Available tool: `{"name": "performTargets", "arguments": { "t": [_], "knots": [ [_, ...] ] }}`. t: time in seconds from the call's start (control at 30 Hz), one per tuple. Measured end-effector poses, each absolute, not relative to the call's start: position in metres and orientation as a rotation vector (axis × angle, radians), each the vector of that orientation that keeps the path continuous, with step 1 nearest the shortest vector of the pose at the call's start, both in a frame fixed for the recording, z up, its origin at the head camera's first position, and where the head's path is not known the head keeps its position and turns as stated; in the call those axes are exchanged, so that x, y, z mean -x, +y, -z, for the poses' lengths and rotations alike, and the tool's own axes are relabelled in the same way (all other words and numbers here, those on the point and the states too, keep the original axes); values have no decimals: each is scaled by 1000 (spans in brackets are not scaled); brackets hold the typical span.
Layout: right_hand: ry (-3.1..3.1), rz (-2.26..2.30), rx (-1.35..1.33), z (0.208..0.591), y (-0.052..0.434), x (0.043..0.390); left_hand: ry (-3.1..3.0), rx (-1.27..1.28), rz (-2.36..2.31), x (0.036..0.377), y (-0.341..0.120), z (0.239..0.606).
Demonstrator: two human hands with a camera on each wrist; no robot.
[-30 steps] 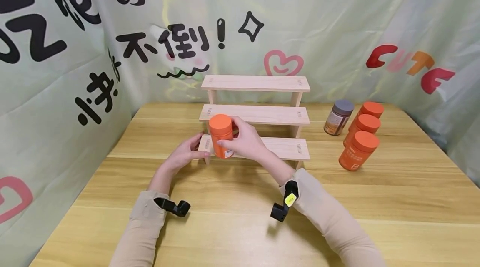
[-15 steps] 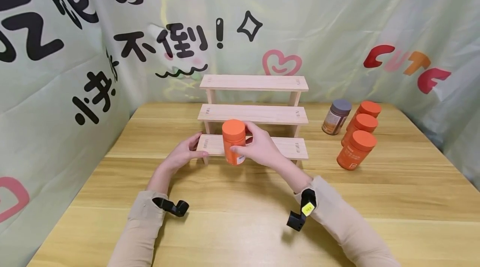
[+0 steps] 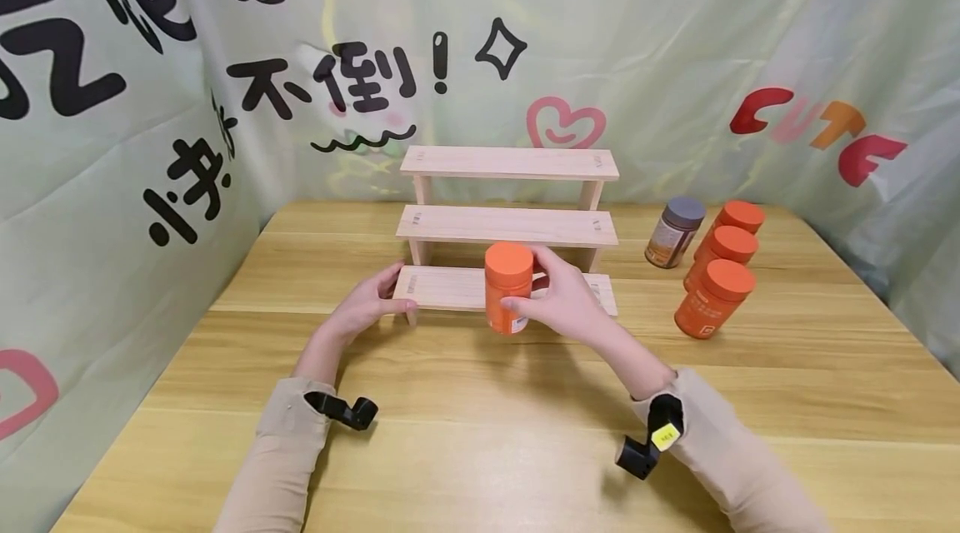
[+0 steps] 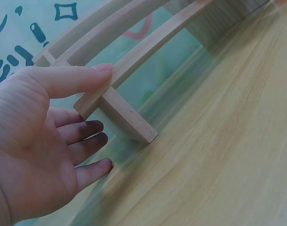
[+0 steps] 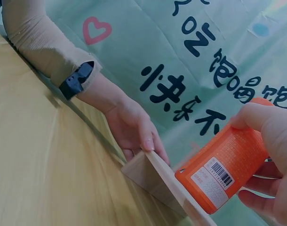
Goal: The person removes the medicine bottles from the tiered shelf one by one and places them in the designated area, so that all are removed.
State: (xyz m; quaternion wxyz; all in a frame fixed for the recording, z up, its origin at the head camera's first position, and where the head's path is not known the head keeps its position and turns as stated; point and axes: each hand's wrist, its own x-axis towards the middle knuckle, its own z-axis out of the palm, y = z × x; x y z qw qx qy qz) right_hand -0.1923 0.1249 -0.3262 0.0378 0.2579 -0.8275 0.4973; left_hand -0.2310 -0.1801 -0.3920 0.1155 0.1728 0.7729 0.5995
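Observation:
My right hand (image 3: 558, 300) grips an orange jar (image 3: 508, 287) with an orange lid, upright, in front of the lowest step of a three-step wooden shelf (image 3: 510, 226). In the right wrist view the jar (image 5: 227, 162) shows a barcode label, and its base hangs just above the lowest step's board (image 5: 162, 181). My left hand (image 3: 367, 306) rests against the left end of the lowest step; the left wrist view shows the thumb (image 4: 73, 80) pressed on the board's corner (image 4: 94, 101) with the other fingers straight beside the leg.
Three more orange jars (image 3: 715, 298) and a grey-lidded jar (image 3: 676, 233) stand to the right of the shelf on the wooden table (image 3: 480, 433). A printed green cloth backdrop (image 3: 675, 33) surrounds the table on three sides.
My right hand has carried the orange jar to the right along the lowest step, from its left end towards the middle. The left hand has stayed at the shelf's left end.

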Motion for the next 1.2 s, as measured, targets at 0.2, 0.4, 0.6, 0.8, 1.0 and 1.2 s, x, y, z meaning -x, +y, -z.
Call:
{"name": "performTargets", "arguments": {
  "t": [0.2,0.4,0.6,0.8,1.0,1.2],
  "knots": [
    [-2531,-1456,-732,325,143,191,2265,-504,-1755,231,-180,393],
    [-2544,-1449,-662,320,163,190,2272,-483,-1754,231,-180,393],
    [-2567,-1388,-595,311,185,185,2281,-479,-1746,231,-180,393],
    [-2552,-1314,-524,302,206,181,2269,-476,-1755,231,-180,393],
    [-2520,-1279,-473,295,228,177,2267,-484,-1755,231,-180,393],
    [-2480,-1258,-422,288,249,177,2275,-478,-1747,231,-180,392]
  ]
}}
